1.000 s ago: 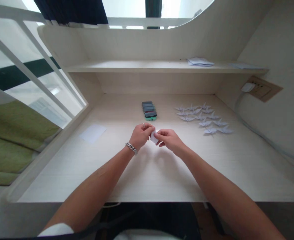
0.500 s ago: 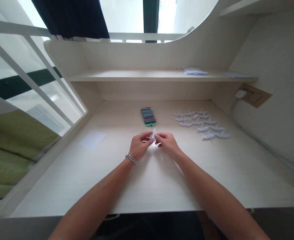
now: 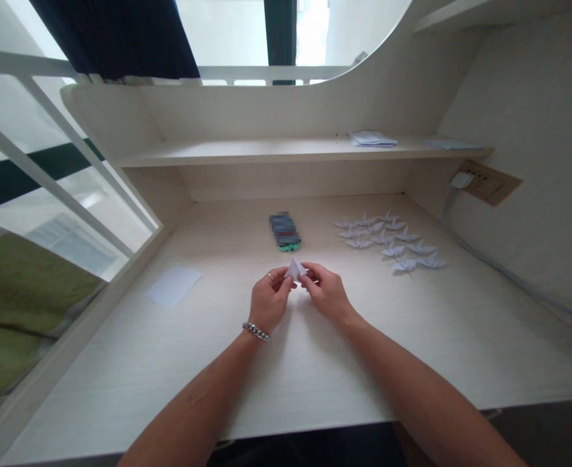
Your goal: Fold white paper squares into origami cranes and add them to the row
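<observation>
A small folded piece of white paper with a pointed tip stands up between my two hands. My left hand pinches its left side, and a ring and a chain bracelet show on that hand and wrist. My right hand grips its right side with the fingertips. The lower part of the paper is hidden by my fingers. Both hands are held just above the pale wood desk. The nearest other things are a phone in a green case, beyond my hands, and a group of folded paper cranes to the right.
A blank sheet of paper lies on the desk at left. Above is a shelf holding a stack of paper. A wall socket has a plugged-in white cable. A white railing and window run along the left.
The paper has gone from a small rounded bundle to a folded shape with a pointed tip. My hands sit lower in the view, and the view has tilted upward slightly.
</observation>
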Motion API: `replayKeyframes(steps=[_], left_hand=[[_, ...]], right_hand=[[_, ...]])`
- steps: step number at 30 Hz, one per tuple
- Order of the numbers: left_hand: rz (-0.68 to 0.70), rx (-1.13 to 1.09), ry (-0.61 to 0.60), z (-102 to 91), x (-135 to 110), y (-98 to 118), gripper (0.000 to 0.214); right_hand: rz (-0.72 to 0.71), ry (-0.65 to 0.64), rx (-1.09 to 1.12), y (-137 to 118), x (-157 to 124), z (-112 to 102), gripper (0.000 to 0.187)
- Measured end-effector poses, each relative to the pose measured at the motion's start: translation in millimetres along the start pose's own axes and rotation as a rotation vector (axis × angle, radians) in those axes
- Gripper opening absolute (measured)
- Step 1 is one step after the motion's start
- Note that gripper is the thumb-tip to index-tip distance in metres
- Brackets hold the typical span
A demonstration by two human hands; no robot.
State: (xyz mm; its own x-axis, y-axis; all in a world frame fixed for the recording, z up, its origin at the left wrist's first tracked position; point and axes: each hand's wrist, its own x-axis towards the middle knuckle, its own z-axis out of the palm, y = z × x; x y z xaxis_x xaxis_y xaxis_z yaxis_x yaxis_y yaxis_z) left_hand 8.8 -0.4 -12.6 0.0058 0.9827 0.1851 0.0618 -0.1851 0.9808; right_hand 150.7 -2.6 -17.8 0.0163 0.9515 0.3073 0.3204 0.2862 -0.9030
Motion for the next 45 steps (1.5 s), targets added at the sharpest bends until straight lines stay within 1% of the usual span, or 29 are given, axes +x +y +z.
replayKeyframes(steps=[2,4,6,9,10,11,14,15,16,19,20,21,26,29,32,37,40,45], left_hand=[[-0.024,-0.023,-0.004,-1.0,-0.9,2.6,0.027],[-0.067,-0.052,-0.003,-2.8,-1.0,4.2,0.028],[-0.129,-0.089,0.007,-4.6,-0.6,4.4,0.028],[-0.2,-0.122,0.017,-5.7,0.3,2.6,0.028],[-0.209,-0.118,0.014,-5.5,0.5,1.8,0.027],[-0.209,-0.105,0.008,-5.3,0.6,1.0,0.027],[-0.193,-0.06,-0.019,-5.0,0.7,0.2,0.026],[-0.197,-0.059,-0.023,-5.2,0.7,0.6,0.026],[-0.211,-0.072,-0.024,-5.7,0.8,1.4,0.027],[-0.278,-0.145,-0.025,-7.5,0.9,4.9,0.03],[-0.288,-0.155,-0.03,-8.1,0.9,6.0,0.03],[-0.289,-0.152,-0.039,-8.5,0.7,6.9,0.029],[-0.257,-0.087,-0.069,-9.5,-0.2,7.0,0.028],[-0.245,-0.062,-0.099,-9.9,-0.1,6.8,0.027],[-0.237,-0.071,-0.123,-10.1,-0.2,8.3,0.026],[-0.217,-0.191,-0.12,-11.0,-2.1,11.9,0.033],[-0.217,-0.259,-0.125,-12.1,-2.7,11.8,0.036],[-0.257,-0.341,-0.132,-12.8,-1.2,9.1,0.035]], right_hand=[[-0.022,-0.027,-0.024,0.3,-0.2,-0.9,0.026],[-0.014,-0.048,-0.023,0.6,-0.1,-0.1,0.027],[0.071,-0.075,0.054,1.3,0.5,2.1,0.032],[0.257,-0.139,0.241,2.6,1.8,5.2,0.039],[0.277,-0.14,0.255,2.9,2.1,5.7,0.038],[0.26,-0.122,0.23,2.9,2.2,5.7,0.036],[0.131,-0.029,0.111,0.9,1.8,4.3,0.03],[0.135,-0.02,0.133,-0.4,1.6,3.5,0.03],[0.178,-0.033,0.198,-1.8,1.7,2.7,0.031],[0.389,-0.143,0.47,-5.2,2.7,0.7,0.034],[0.421,-0.161,0.512,-5.5,3.4,0.3,0.034],[0.422,-0.156,0.515,-5.1,4.2,0.0,0.034],[0.238,0.006,0.313,-0.2,6.5,-1.2,0.029],[0.134,0.044,0.147,-1.9,4.9,-3.9,0.022],[0.061,0.048,0.015,-6.6,1.8,-6.9,0.018],[-0.043,0.01,-0.095,-10.9,-1.6,-6.4,0.015],[-0.088,-0.008,-0.131,-11.8,-2.1,-4.9,0.015],[-0.122,-0.01,-0.117,-13.4,-2.4,-6.3,0.016]])
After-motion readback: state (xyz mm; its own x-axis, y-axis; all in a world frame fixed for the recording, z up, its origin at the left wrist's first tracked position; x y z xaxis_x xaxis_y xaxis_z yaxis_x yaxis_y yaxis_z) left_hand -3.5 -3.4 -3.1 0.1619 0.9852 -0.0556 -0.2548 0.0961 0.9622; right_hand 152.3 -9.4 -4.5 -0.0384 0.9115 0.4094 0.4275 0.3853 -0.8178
